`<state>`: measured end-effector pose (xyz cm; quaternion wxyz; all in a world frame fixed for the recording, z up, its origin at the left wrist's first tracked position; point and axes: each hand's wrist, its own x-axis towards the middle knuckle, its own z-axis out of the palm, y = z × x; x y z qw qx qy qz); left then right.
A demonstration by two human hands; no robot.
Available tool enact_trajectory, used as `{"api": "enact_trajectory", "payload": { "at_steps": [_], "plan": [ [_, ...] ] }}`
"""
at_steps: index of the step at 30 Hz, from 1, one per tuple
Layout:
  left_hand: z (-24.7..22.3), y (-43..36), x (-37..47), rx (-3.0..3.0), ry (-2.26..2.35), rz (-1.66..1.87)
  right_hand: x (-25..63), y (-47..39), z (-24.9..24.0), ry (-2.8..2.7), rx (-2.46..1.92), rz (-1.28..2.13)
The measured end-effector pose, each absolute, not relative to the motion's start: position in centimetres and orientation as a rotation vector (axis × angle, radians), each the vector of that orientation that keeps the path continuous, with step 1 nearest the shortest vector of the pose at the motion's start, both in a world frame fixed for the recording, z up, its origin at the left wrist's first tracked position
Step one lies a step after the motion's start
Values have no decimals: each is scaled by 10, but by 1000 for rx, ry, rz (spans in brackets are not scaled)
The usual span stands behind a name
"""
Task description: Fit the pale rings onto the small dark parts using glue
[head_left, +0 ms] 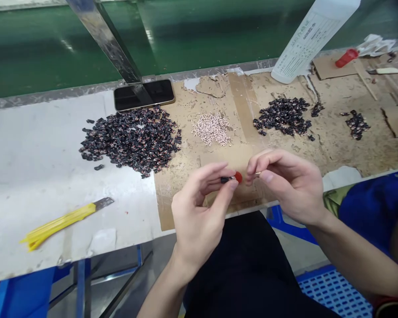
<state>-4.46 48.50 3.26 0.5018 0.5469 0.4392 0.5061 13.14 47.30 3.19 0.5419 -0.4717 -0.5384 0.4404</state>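
Note:
Between thumb and fingers, my left hand [202,207] pinches a small black part [226,179] with a shiny metal end. My right hand [288,181] faces it, a tiny copper-coloured piece [258,173] held at its fingertips. A gap separates the two parts. Just behind the left fingertips shows a red round thing [238,177], partly hidden. Past my hands lies a pile of tiny copper-coloured pieces [212,129] on the cardboard [192,163]. A large heap of black parts [132,139] is to its left, a smaller heap of black parts [283,115] to its right.
A yellow utility knife [66,222], blade out, lies at the left. A phone [144,95] rests by a metal post [109,42]. At the back right are a white bottle [313,42] and a red cap-like thing [346,58]. Someone in blue [374,207] sits at the right.

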Motion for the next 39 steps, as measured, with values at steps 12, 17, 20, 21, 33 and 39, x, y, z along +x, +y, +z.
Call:
{"api": "enact_trajectory", "payload": {
  "at_steps": [12,17,20,21,33,39],
  "plan": [
    [12,480,-57,1112,1243,1211,153,465,2,-1814,-1408,551],
    [14,480,-58,1039,1260,1223,150,468,3,-1926,-1408,444],
    [15,479,-59,1044,1278,1237,150,468,2,-1945,-1398,410],
    [15,478,-59,1050,1290,1241,150,468,2,-1953,-1399,401],
    [10,479,-61,1105,1235,1350,150,468,0,-2025,-1404,364],
    [13,477,-62,1044,1227,1312,150,469,1,-1995,-1411,401]
  ]
}}
